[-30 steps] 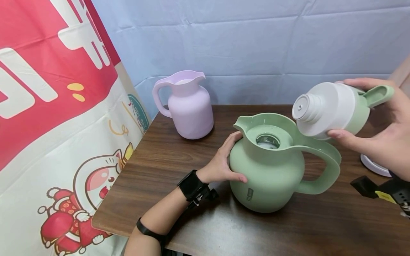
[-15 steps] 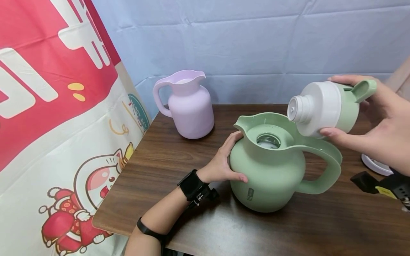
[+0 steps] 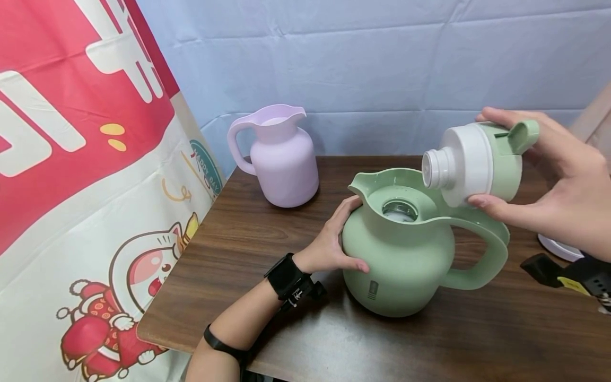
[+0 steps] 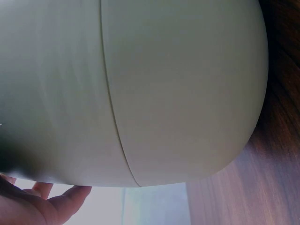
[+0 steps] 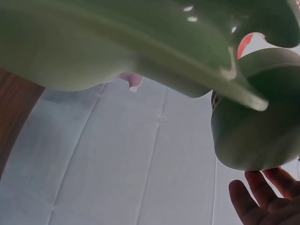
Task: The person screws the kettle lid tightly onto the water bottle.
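A green thermos jug (image 3: 396, 265) stands upright on the wooden table, its round mouth uncovered. My left hand (image 3: 331, 244) rests on the left side of its belly, thumb across the front and fingers reaching up toward the neck. With thumb and fingers my right hand (image 3: 558, 170) grips the jug's stopper (image 3: 470, 162), white below with a green lever top. The stopper is tilted, its narrow end pointing left, above the jug's rim and to the right of the mouth. In the right wrist view, fingers (image 5: 260, 192) touch the green part of the stopper (image 5: 253, 131).
A lilac jug (image 3: 284, 159) stands at the back left of the table (image 3: 229, 265). Part of a pale round object (image 3: 558, 246) shows beneath the right wrist. A blue cloth (image 3: 372, 69) hangs behind, and a printed red and white cloth (image 3: 95, 196) at the left.
My right hand has moved left with the stopper, bringing its narrow end closer to the jug's mouth and tipping it more sideways. The left hand and the green jug have stayed in place.
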### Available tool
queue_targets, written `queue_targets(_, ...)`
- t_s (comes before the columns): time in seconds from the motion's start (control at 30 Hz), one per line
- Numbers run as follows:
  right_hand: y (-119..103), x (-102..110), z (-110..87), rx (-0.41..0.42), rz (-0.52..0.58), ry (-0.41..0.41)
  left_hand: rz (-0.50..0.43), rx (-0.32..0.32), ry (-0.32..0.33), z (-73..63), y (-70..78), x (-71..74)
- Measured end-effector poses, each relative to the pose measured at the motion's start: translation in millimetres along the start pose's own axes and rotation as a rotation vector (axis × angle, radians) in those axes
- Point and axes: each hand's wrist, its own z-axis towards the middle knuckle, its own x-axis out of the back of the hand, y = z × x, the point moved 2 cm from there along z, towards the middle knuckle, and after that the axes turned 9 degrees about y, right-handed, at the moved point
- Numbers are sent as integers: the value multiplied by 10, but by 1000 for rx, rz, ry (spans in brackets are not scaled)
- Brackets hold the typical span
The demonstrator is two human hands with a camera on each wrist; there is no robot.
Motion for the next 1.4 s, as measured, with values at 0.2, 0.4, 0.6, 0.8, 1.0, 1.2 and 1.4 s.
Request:
queue_targets(0.2, -47, -35, 34, 55, -40, -63, 7, 1, 5, -6, -3, 0)
queue_targets(0.4, -62, -66, 65, 138, -24, -110, 20, -3, 12, -1, -6, -4)
queue_targets(0.6, -74, -121, 77, 207, -2, -143, 13, -7, 8, 1, -14, -10)
queue_targets(0.8, -105, -170, 87, 254, 0, -180, 12, -16, 5, -3, -25, -19)
queue_targets(1.0, -155, -193, 116, 220, -2, -214, 19, -16, 5, -2, -30, -21)
queue_targets(1.2, -159, -216, 128, 253, -47, -226, 28, -16, 7, 2, -28, -17)
queue_targets(1.4, -165, -246, 160, 305, -79, -238, 28, -7, 8, -1, -28, -10)
